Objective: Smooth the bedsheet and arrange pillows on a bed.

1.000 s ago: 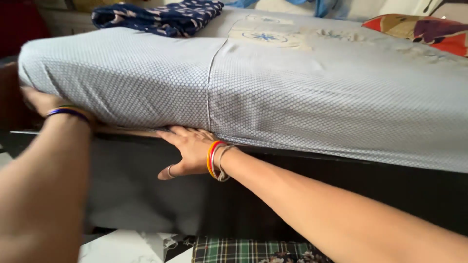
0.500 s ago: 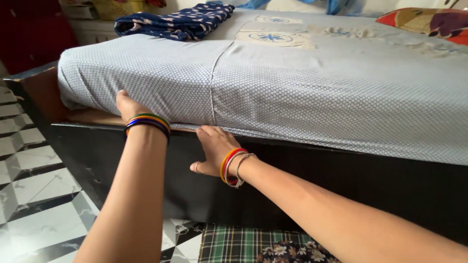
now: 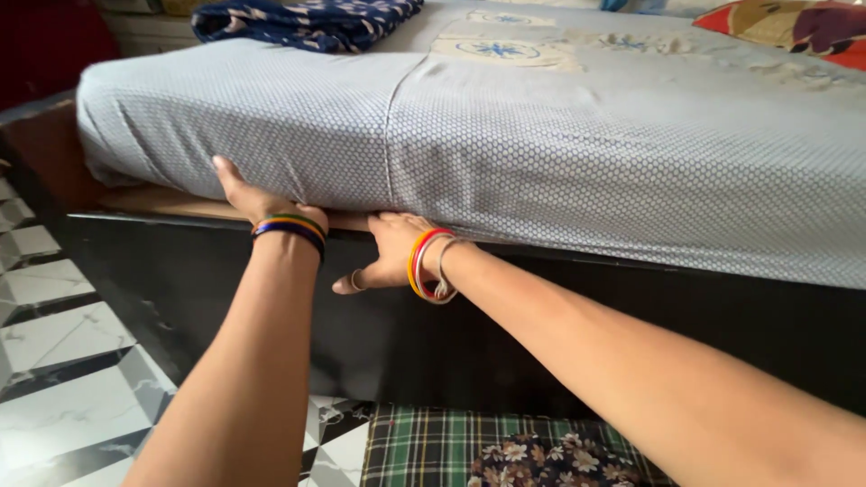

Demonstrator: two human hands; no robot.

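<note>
Pretty clearly a home bedroom: a bed [image 3: 559,298] with a patterned sheet [image 3: 586,153], folded blue cloth [image 3: 307,18], a bright pillow [image 3: 794,22], and tiled floor [image 3: 63,361].

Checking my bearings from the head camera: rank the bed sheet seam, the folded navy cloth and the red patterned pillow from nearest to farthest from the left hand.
From the left hand:
1. Bed sheet seam, just to its right on the mattress side.
2. Folded navy cloth, on the bed top, beyond and above the hand.
3. Red patterned pillow, far right corner of the bed.
</note>
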